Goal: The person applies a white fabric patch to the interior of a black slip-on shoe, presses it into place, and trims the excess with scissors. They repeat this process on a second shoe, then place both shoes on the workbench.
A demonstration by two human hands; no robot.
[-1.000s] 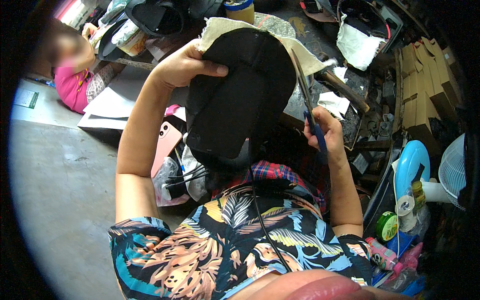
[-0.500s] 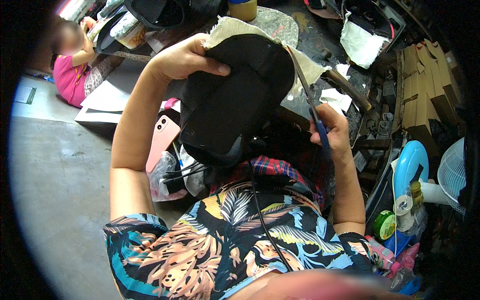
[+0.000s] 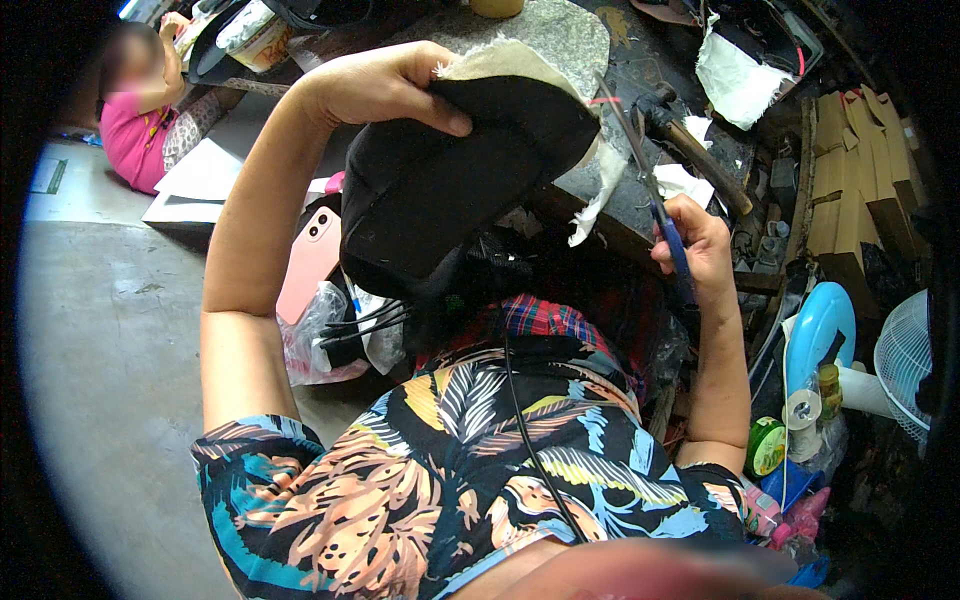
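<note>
My left hand (image 3: 395, 95) grips a black, cup-shaped fabric piece (image 3: 445, 190) by its upper left edge, thumb on the dark side. Frayed off-white cloth (image 3: 510, 62) lines the far edge of the piece and sticks out past it. At the right corner a ragged strip of the same cloth (image 3: 598, 195) dangles. Blue-handled scissors (image 3: 672, 240) are in my right hand (image 3: 708, 245), fingers closed round the handles. Their blades point up and left, beside the cloth's right corner; I cannot tell whether they touch it.
Beyond the piece, a stone slab (image 3: 570, 40) and a hammer (image 3: 705, 160) lie on the dark workbench. A pink phone (image 3: 308, 265) is at my left. Cardboard (image 3: 850, 180) and a white fan (image 3: 903, 355) stand on the right. Another person (image 3: 135, 130) sits at the far left.
The scissors and my right hand have shifted right, away from the piece. The cloth strip now hangs down at the right corner. The piece has tilted, its right corner swinging slightly right.
</note>
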